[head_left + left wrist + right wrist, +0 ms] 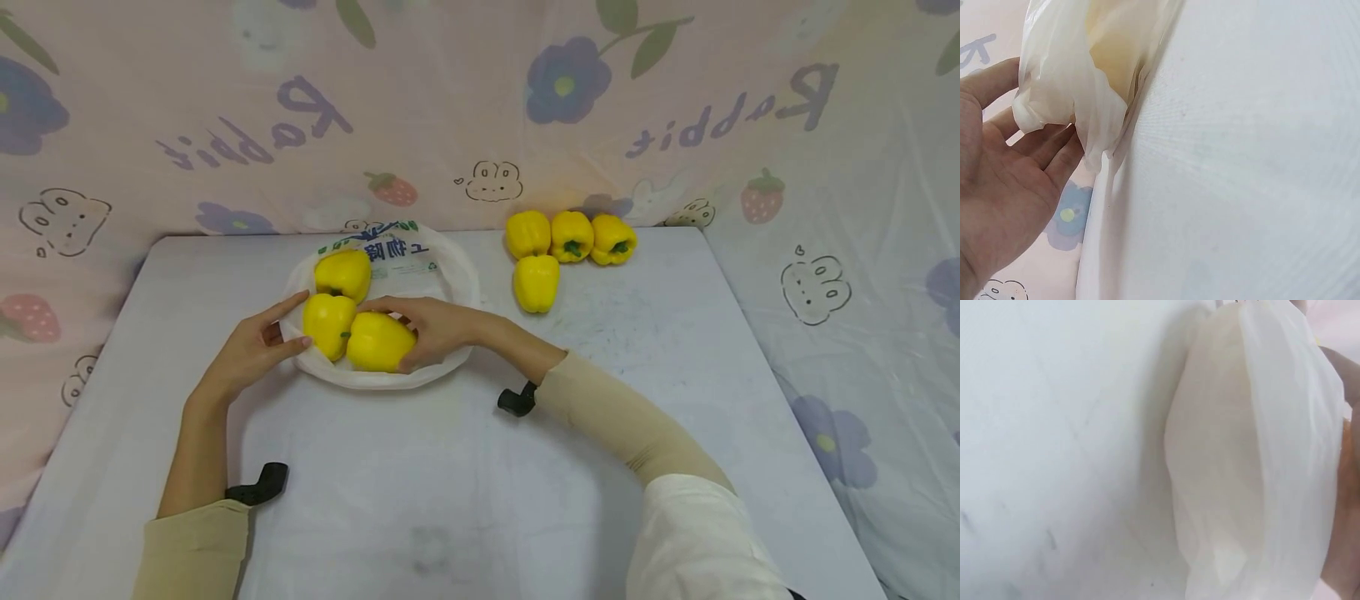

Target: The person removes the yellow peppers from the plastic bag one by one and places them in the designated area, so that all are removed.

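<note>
Pepper (381, 342) lies in the white bag (382, 381), long axis nine to three o'clock, the right hand (435, 327) grasping it from three; the left hand (251, 348), unclenched, touches the bag at nine. Four loose peppers (536, 285) lie at two o'clock, nearer the right hand.

Three peppers (330, 323) inside white bag (459, 275)

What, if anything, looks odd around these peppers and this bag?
Nothing looks spilled or damaged: three yellow peppers sit in the plastic bag, four others on the table. One oddity: the "Rabbit" lettering on the backdrop reads backwards, as if mirrored.
</note>
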Available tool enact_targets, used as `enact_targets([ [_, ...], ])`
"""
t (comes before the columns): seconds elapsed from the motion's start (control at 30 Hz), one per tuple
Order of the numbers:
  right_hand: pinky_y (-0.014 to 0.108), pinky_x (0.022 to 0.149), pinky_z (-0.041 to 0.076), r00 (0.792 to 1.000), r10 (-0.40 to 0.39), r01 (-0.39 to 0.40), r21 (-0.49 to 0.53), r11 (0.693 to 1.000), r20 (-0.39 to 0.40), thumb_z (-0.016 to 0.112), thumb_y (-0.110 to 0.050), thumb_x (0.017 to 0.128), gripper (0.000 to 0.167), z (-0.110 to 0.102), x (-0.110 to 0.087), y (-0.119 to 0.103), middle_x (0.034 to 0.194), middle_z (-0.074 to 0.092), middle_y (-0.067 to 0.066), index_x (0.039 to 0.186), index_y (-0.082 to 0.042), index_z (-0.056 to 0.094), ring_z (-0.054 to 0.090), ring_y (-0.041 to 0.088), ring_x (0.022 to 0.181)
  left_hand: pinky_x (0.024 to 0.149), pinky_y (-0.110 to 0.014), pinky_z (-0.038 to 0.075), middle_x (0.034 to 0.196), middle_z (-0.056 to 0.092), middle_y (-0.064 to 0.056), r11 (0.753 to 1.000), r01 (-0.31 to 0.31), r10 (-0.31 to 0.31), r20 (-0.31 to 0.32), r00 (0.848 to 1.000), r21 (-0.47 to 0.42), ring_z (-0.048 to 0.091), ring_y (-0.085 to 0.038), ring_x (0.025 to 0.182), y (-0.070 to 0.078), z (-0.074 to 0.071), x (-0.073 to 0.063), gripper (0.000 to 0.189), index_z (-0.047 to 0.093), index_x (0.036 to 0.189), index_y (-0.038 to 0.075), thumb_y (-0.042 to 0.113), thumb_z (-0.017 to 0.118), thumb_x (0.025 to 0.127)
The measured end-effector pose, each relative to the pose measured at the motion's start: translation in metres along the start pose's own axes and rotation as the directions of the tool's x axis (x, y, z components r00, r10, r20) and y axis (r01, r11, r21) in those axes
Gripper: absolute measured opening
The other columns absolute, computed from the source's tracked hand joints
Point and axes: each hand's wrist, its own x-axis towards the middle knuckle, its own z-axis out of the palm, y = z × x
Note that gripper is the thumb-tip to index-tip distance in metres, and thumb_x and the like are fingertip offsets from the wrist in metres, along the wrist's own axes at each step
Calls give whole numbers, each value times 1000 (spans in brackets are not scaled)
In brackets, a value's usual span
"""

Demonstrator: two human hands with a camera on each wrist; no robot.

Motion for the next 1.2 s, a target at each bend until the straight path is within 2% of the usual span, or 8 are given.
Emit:
enact_targets([
  [0.17, 24, 106, 39, 1000, 7, -7, 34, 999, -23, 85, -23, 79, 90, -4, -5, 1, 152, 40, -6, 152, -35, 33, 46, 13, 125, 91, -5, 39, 160, 27, -18, 1000, 6, -6, -2, 1000, 10, 37, -42, 138, -1, 0, 0, 72, 34, 156, 16, 29, 70, 94],
  [0.47, 27, 100, 46, 995, -40, 49, 104, 993, -87, 86, -20, 79, 91, -11, -13, 1, 150, 40, 1, 152, -28, 33, 49, 19, 125, 88, -3, 38, 160, 29, -18, 1000, -15, 15, -10, 1000, 4, 40, -41, 135, -3, 1, 0, 71, 36, 155, 14, 27, 70, 94],
  [0.63, 30, 101, 46, 992, -54, 67, 117, 991, -115, 84, -22, 80, 90, -13, -18, 3, 153, 38, 1, 153, -25, 31, 50, 20, 124, 92, -5, 39, 160, 28, -17, 1000, -4, 4, -7, 1000, 5, 38, -41, 138, -2, 2, 0, 72, 36, 155, 15, 27, 70, 94],
  [0.7, 30, 101, 46, 991, -38, 53, 116, 992, -127, 83, -25, 80, 90, -14, -21, 4, 153, 38, -3, 154, -28, 31, 50, 17, 124, 99, -13, 41, 160, 28, -16, 1000, 0, 0, -6, 1000, 10, 38, -41, 138, -2, 1, 0, 72, 35, 155, 16, 27, 70, 94],
  [0.8, 32, 100, 47, 988, -23, 41, 119, 992, -153, 82, -28, 82, 89, -16, -25, 5, 153, 38, -9, 154, -35, 31, 50, 16, 123, 109, -36, 40, 160, 28, -16, 1000, 0, 0, -11, 1000, 27, 37, -41, 138, -1, 1, 0, 72, 35, 156, 17, 28, 70, 94],
  [0.9, 33, 99, 48, 983, -19, 42, 124, 991, -183, 81, -32, 82, 88, -18, -30, 5, 153, 38, -12, 154, -40, 31, 51, 15, 121, 110, -57, 34, 160, 27, -17, 999, 4, -3, -15, 1000, 33, 35, -42, 140, -1, 1, 0, 72, 34, 156, 17, 28, 70, 94],
  [1.03, 35, 98, 48, 975, -17, 45, 121, 992, -221, 81, -36, 81, 87, -22, -36, 6, 152, 39, -14, 153, -43, 32, 50, 14, 120, 110, -61, 30, 161, 26, -18, 1000, 11, -11, -12, 1000, 17, 31, -43, 142, -1, 1, 0, 72, 34, 156, 16, 27, 70, 94],
  [1.2, 38, 98, 48, 964, -45, 74, 101, 992, -263, 82, -34, 81, 88, -28, -43, 6, 152, 39, -11, 154, -38, 33, 50, 17, 121, 109, -62, 32, 161, 26, -18, 1000, 11, -10, -12, 1000, 20, 33, -43, 140, -2, 0, 1, 72, 34, 156, 18, 28, 70, 94],
])
